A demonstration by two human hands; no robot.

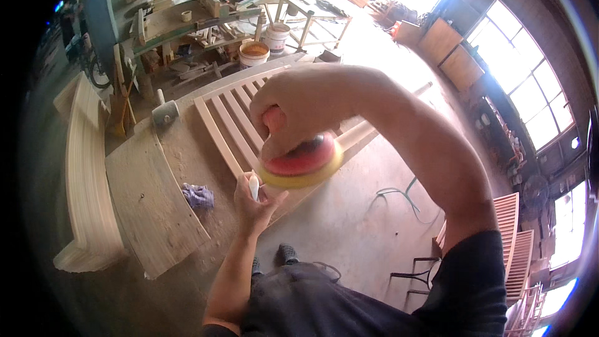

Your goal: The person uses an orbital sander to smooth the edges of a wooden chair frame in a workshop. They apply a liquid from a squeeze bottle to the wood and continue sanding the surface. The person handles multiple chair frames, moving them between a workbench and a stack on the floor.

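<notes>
My right hand (293, 109) is wrapped round the top of a red and black power sander (298, 159) with a round yellow pad. The sander sits over the near rail of a slatted wooden frame (219, 140), and its edge is blurred. Just left of the pad, my left hand (254, 206) grips the frame's near corner. A pale, rounded tip shows between its thumb and fingers; I cannot tell whether it is the rail's end. My right forearm and the sander hide part of the slats.
The frame lies on a dusty workbench (187, 150) with a bunched purple cloth (198, 195) and a mallet (165, 114). Curved wooden panels (146, 196) stand at left. Behind are buckets (254, 55) and a cluttered table (181, 22). A green hose (399, 192) lies on the floor.
</notes>
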